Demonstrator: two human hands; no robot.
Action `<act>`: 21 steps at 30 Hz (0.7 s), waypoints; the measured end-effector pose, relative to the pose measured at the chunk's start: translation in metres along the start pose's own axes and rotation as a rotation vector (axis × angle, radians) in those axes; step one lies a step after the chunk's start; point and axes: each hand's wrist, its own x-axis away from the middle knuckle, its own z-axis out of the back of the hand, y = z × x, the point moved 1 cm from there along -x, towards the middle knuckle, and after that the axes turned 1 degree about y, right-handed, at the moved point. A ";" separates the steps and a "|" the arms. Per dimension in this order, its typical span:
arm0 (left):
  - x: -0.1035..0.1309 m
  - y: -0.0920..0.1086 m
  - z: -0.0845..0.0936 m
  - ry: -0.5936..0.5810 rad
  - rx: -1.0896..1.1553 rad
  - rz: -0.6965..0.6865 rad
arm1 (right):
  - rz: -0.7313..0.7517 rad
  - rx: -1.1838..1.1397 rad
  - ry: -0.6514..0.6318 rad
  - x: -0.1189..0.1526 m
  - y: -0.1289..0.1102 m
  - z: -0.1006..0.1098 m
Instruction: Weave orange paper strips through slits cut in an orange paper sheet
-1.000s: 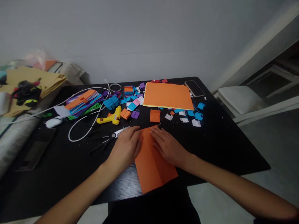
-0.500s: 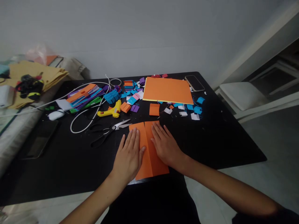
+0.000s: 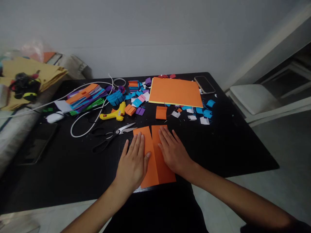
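A sheet of orange paper point(image 3: 152, 168) lies at the table's front edge, parted by a slit at its far end with a line running on toward me. My left hand point(image 3: 133, 160) rests flat on its left half, fingers stretched out. On the right half lies my right hand point(image 3: 173, 150), also flat with its fingers extended. Left of the paper are scissors point(image 3: 117, 132) with black handles, their blades parted and the tips close to the paper's far left corner. Beyond them sits a yellow glue gun point(image 3: 114, 114).
A larger orange sheet point(image 3: 176, 92) lies over a yellow one at the back. Small paper pieces point(image 3: 139, 100) and bundled strips point(image 3: 85, 95) are scattered around. A white cable point(image 3: 75, 124) loops across the left. Phones point(image 3: 204, 84) lie at the back right and left. The black table point(image 3: 230, 149) ends near me.
The slit at the paper's far end has widened a little as the two halves spread apart. Both hands stay flat on the paper. The camera view has shifted slightly.
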 end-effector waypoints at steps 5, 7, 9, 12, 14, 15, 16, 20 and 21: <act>0.003 -0.001 0.001 0.003 -0.050 0.031 | -0.011 -0.019 0.013 0.000 0.005 0.000; 0.003 0.000 0.002 -0.001 -0.059 0.039 | -0.014 -0.042 0.036 0.001 0.005 0.002; 0.002 0.000 0.001 -0.001 -0.059 0.046 | -0.007 -0.047 0.058 0.004 0.003 0.004; -0.001 -0.001 0.000 0.009 -0.029 0.050 | 0.035 -0.046 0.044 0.014 -0.006 0.007; -0.001 -0.001 0.001 0.022 -0.006 0.051 | 0.063 -0.052 0.006 0.023 -0.013 0.007; -0.001 0.000 0.002 0.030 0.001 0.053 | 0.065 -0.058 -0.012 0.027 -0.015 0.006; 0.001 0.001 0.003 0.036 0.003 0.054 | 0.065 -0.065 -0.015 0.031 -0.017 0.005; 0.012 0.009 0.006 0.009 -0.018 0.050 | 0.056 -0.090 -0.006 0.036 -0.020 0.001; 0.016 0.011 0.007 -0.007 -0.022 0.050 | 0.052 -0.090 -0.002 0.036 -0.020 0.000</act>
